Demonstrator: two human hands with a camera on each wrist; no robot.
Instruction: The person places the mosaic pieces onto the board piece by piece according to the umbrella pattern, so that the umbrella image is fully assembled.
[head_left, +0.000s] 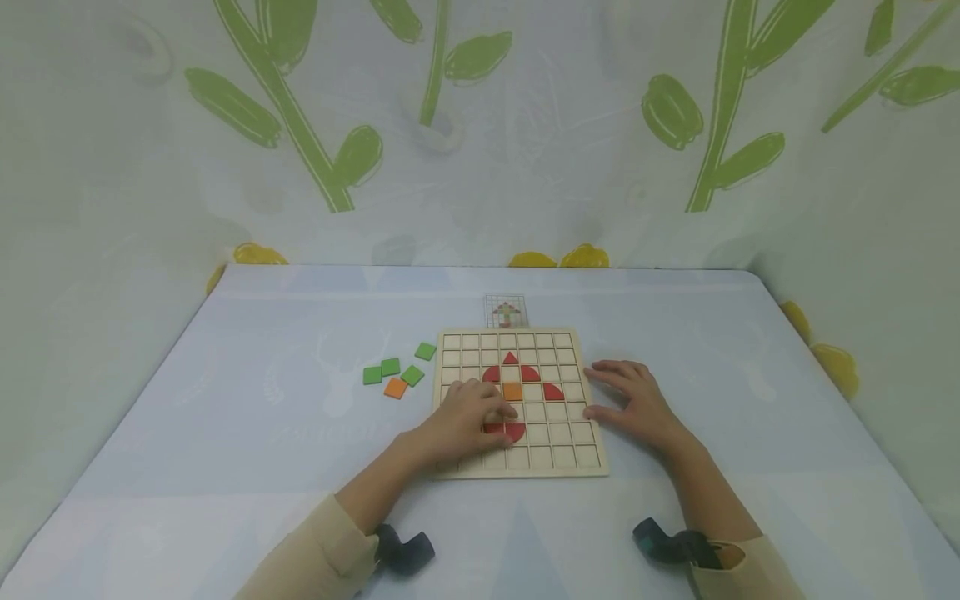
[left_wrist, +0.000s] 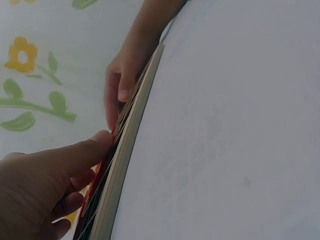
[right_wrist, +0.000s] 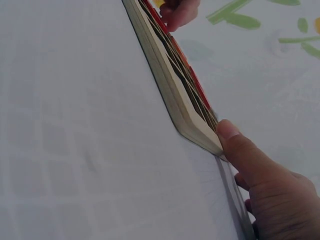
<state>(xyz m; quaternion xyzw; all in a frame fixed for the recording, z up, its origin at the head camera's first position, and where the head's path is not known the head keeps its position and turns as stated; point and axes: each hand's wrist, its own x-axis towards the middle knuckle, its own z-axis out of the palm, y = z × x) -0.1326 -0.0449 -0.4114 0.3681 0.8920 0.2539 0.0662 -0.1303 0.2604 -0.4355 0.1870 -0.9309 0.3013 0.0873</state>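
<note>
A square wooden grid board (head_left: 566, 457) lies on the table. My left hand (head_left: 468, 421) is over its left part, thumb and fingertips at red quarter-circle pieces (head_left: 516, 432) low on the grid. Its thumb touches a red piece (left_wrist: 98, 172) in the left wrist view, and the palm hides several cells. My right hand (head_left: 632, 402) rests at the board's right edge, fingers spread and thumb touching the rim. Higher on the grid sit a red triangle (head_left: 510, 358), an orange square (head_left: 512, 392) and more red quarter circles (head_left: 530, 373).
Left of the board lie several loose green squares (head_left: 412, 376) and one orange square (head_left: 395, 388). A small pattern card (head_left: 506, 311) with a gridded picture lies just behind the board. Farther back rises a wall (head_left: 570, 167) with a leaf print.
</note>
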